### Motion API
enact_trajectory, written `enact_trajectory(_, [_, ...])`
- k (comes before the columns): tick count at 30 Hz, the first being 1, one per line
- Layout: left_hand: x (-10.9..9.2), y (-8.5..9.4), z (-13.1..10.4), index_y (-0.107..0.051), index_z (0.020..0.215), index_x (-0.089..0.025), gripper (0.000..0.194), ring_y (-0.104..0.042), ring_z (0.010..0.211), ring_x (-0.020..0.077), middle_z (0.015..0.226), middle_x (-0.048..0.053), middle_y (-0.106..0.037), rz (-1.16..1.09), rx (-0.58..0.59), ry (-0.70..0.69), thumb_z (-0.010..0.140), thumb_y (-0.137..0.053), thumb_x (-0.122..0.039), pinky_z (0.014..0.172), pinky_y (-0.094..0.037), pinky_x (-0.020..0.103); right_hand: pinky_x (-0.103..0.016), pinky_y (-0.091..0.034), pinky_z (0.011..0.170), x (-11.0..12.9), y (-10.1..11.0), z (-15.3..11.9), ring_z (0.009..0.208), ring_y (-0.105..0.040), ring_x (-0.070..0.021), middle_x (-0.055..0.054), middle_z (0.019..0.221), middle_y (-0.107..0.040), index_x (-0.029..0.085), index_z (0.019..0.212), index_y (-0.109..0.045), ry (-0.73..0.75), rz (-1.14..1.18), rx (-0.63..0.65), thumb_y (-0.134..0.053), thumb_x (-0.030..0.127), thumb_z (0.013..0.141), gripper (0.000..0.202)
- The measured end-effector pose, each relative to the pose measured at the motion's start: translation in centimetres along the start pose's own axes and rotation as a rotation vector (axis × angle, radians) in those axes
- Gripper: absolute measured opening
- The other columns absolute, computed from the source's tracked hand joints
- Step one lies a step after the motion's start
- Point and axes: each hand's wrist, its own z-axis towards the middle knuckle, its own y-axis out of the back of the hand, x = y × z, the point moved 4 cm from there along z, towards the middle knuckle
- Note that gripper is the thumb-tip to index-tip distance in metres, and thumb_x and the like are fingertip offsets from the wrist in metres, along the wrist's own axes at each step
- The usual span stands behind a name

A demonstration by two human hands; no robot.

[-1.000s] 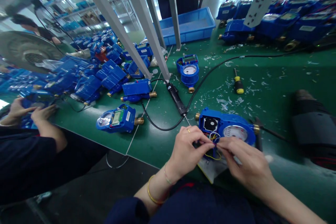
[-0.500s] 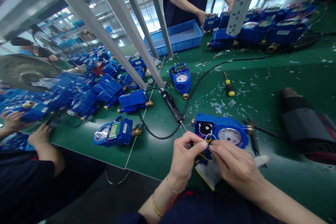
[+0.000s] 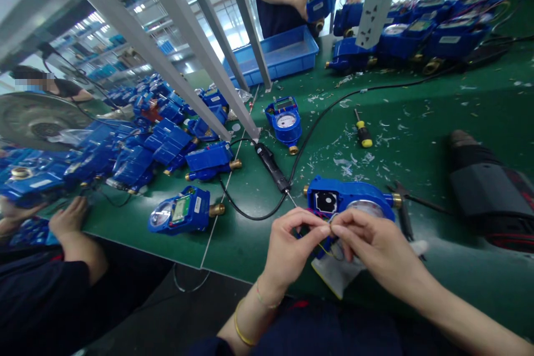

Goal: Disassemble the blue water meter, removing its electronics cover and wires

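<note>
A blue water meter (image 3: 348, 190) with brass ends lies in front of me, its square compartment (image 3: 325, 202) uncovered. Thin yellow and red wires (image 3: 324, 248) come from it to my fingertips. My left hand (image 3: 290, 245) is closed in a pinch on the wires. Meeting it tip to tip, my right hand (image 3: 375, 236) is also pinched on the wires and covers part of the dial. The exact wire ends are hidden by the fingers. A pale pouch (image 3: 339, 275) with a yellow edge sits under my hands.
An electric screwdriver (image 3: 272, 167) with a black cable lies left of the meter. Farther off are a yellow-black screwdriver (image 3: 364, 130) and another meter (image 3: 286, 122). Pliers (image 3: 404, 217) and a heat gun (image 3: 486, 189) lie right. A co-worker's hand (image 3: 301, 5) holds a meter behind a blue tray (image 3: 277, 69).
My right hand has shifted slightly up, its fingers now more upright at the wires. Across the table, a co-worker has lifted a meter. The neighbour's hands at left moved slightly.
</note>
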Motion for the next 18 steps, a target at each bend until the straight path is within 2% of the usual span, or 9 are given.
enact_trajectory(2, [-0.43, 0.27, 0.06, -0.076, 0.074, -0.018, 0.009, -0.062, 0.075, 0.0159, 0.075, 0.002, -0.071, 0.064, 0.046, 0.005, 0.08, -0.074, -0.025, 0.074, -0.046, 0.028, -0.021, -0.042, 0.048, -0.14, -0.04, 0.02, 0.052, -0.056, -0.0105, 0.001, 0.063, -0.06, 0.017, 0.085, -0.061, -0.034, -0.026, 0.058, -0.047, 0.038, 0.097, 0.028])
enact_trajectory(5, [-0.63, 0.46, 0.11, -0.075, 0.075, -0.017, 0.01, -0.063, 0.077, 0.016, 0.077, 0.003, -0.071, 0.158, 0.118, 0.021, 0.082, -0.071, -0.022, 0.076, -0.046, 0.028, -0.023, -0.039, 0.053, 0.12, 0.14, 0.06, 0.057, -0.054, -0.0106, 0.001, 0.066, -0.061, 0.019, 0.081, -0.063, 0.055, -0.222, 0.09, -0.048, 0.031, 0.096, 0.025])
enact_trajectory(8, [-0.46, 0.35, 0.07, -0.074, 0.078, -0.016, 0.01, -0.062, 0.076, 0.015, 0.077, 0.002, -0.07, 0.24, 0.191, 0.033, 0.085, -0.067, -0.02, 0.073, -0.045, 0.027, -0.023, -0.034, 0.051, 0.23, 0.29, 0.1, 0.053, -0.048, -0.0101, 0.002, 0.06, -0.055, 0.019, 0.075, -0.063, 0.13, -0.366, 0.078, -0.051, 0.026, 0.093, 0.023])
enact_trajectory(14, [-0.05, 0.2, 0.09, -0.074, 0.079, -0.016, 0.008, -0.059, 0.072, 0.0122, 0.074, 0.0, -0.067, 0.274, 0.258, 0.032, 0.082, -0.066, -0.015, 0.07, -0.045, 0.024, -0.022, -0.039, 0.055, 0.22, 0.33, -0.12, 0.057, -0.052, -0.0101, 0.002, 0.065, -0.058, 0.018, 0.076, -0.06, 0.182, -0.394, 0.055, -0.05, 0.022, 0.094, 0.021])
enact_trajectory(18, [-0.25, 0.1, 0.07, -0.073, 0.078, -0.017, 0.007, -0.059, 0.07, 0.0114, 0.073, -0.001, -0.066, 0.312, 0.26, 0.008, 0.08, -0.067, -0.014, 0.068, -0.045, 0.023, -0.021, -0.04, 0.055, 0.35, 0.28, -0.28, 0.058, -0.053, -0.009, 0.003, 0.066, -0.058, 0.018, 0.078, -0.058, 0.257, -0.424, 0.031, -0.05, 0.018, 0.094, 0.019])
